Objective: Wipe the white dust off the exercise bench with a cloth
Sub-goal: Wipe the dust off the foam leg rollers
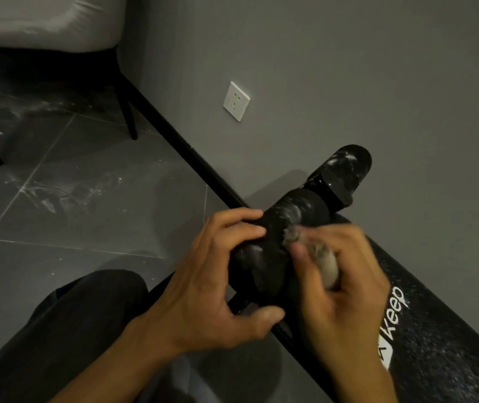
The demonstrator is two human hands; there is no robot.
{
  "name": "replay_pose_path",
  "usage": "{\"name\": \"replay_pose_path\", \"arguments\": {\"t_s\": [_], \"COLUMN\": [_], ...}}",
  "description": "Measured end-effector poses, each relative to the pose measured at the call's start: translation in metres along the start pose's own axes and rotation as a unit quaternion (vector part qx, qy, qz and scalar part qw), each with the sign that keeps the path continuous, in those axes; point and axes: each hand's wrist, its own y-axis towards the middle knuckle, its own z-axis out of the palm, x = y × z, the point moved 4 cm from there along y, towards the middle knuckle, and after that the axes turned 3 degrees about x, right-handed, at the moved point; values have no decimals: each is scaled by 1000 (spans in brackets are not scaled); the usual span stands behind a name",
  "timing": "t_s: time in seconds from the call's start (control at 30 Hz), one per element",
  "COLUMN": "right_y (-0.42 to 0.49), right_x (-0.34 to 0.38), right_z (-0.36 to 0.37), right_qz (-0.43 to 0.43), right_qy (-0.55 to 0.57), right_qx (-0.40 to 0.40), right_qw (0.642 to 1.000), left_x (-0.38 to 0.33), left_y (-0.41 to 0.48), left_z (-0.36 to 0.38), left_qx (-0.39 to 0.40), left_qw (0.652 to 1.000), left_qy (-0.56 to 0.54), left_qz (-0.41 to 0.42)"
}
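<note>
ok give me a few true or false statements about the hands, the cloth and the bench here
1. The right hand holds a bunched cloth against the foam roller. True.
2. The left hand hangs free above the floor. False: it grips the roller's near end.
3. The bench pad shows a white "keep" logo. True.
4. The far roller is wiped clean. False: white streaks still mark it.
5. The wall socket has a plug in it. False: it is empty.

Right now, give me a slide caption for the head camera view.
Left hand steadies the dusty foam roller of a black exercise bench while the right hand rubs it with a cloth.
</note>
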Motion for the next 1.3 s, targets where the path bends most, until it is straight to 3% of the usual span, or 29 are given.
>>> {"name": "replay_pose_path", "arguments": {"t_s": [0.13,0.33,0.47,0.67,0.83,1.0,1.17,1.3], "right_y": [20,-4,26,-3,21,-6,20,-1], "right_x": [-22,9,-19,5,-22,3,-23,3], "right_z": [-5,1,-8,-1,-5,-2,-5,2], "right_qz": [97,-22,71,-19,80,-31,63,-12], "right_qy": [-30,0,-45,-5,-49,-17,-46,-19], "right_qx": [-62,38,-29,26,-54,19,-63,-2], "right_qw": [993,999,996,999,994,999,995,1000], "left_x": [1,-2,-5,-2,-3,-2,-3,-1], "left_y": [-2,-1,1,0,1,-1,0,-2], "left_z": [2,0,-1,-1,0,2,2,2], "left_qx": [-38,-55,-42,-33,-32,-26,-28,-29], "left_qw": [998,998,999,999,999,999,999,999], "left_qy": [-42,-24,-3,-15,-2,11,11,6], "left_qz": [-24,8,29,31,37,42,39,43]}}
